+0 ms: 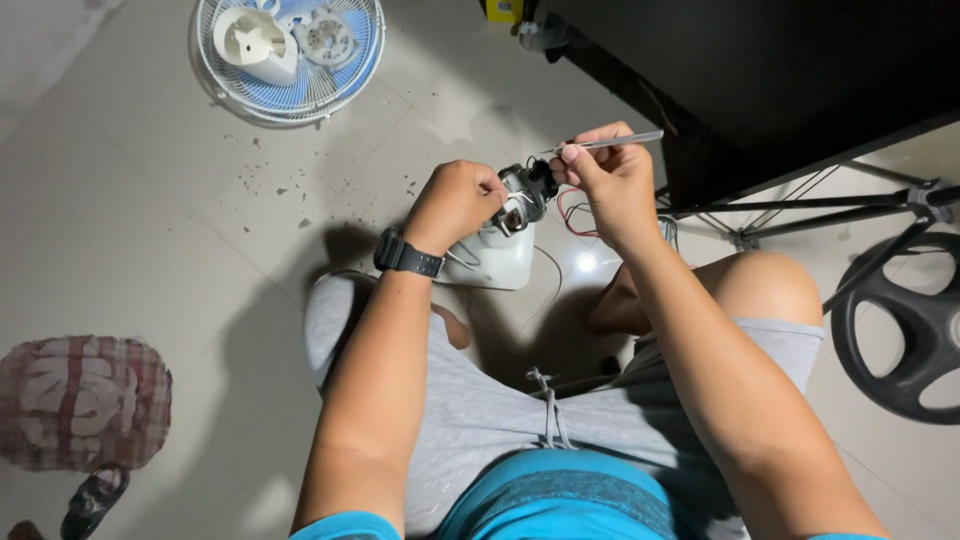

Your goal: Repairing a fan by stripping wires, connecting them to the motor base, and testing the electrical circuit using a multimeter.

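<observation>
Okay, head view, the only one I have. My left hand [458, 200], black wristwatch [405, 256] on the wrist, is curled shut around the small grey metal fan motor with copper windings [522, 196], gripping it from the left side. The motor sits on top of its white plastic housing [497, 258], held up above my lap, between both hands. My right hand [610, 180] has thumb and fingers pressed together, pinching thin silver metal tweezers [612, 142]; the tip end points left toward the top of the motor, though I can't tell if it touches. Thin red and black wires [572, 212] loop out just beside the motor, under the right hand.

I'm seated in grey shorts [480, 420], knees apart, over a pale tiled floor [150, 200] with dark specks. Far up left lies a round white wire fan guard with blue blades [290, 55], holding white plastic parts. Right edge: a round black plastic fan base [915, 330], near dark metal rods [800, 205]. Lower left: a red-and-white checked cloth bundle [80, 400], with a dark sandal [92, 498] below it.
</observation>
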